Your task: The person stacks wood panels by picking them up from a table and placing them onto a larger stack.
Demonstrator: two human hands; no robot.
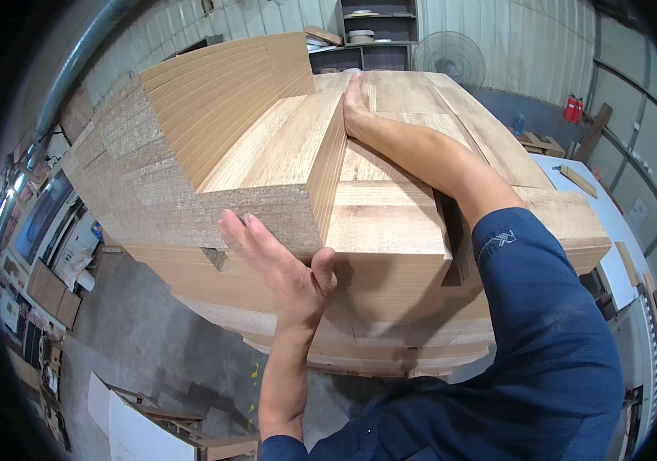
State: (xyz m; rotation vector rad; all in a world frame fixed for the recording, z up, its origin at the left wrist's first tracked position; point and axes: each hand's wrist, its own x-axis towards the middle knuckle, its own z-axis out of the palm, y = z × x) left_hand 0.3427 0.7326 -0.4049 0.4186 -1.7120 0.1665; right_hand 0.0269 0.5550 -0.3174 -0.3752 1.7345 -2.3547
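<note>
A short stack of wood-grain boards [278, 142] lies on a larger pile of the same boards, its layered edges showing. My left hand [282, 269] presses flat against the near end of this stack, fingers spread and thumb out to the right. Reaching farther over, my right hand [354, 104] lies with its palm along the stack's right side, fingers pointing away from me. A taller stack [228, 84] of boards rises directly to the left. Beneath my right arm, more boards [390, 219] form a lower surface, with a dark gap between two piles.
A white-topped table [597, 223] with wood strips stands at the right. Behind are a standing fan [449, 60], grey shelves [378, 34] and red fire extinguishers [572, 109]. Machinery [44, 223] lines the left. A white panel [140, 422] leans low at the lower left.
</note>
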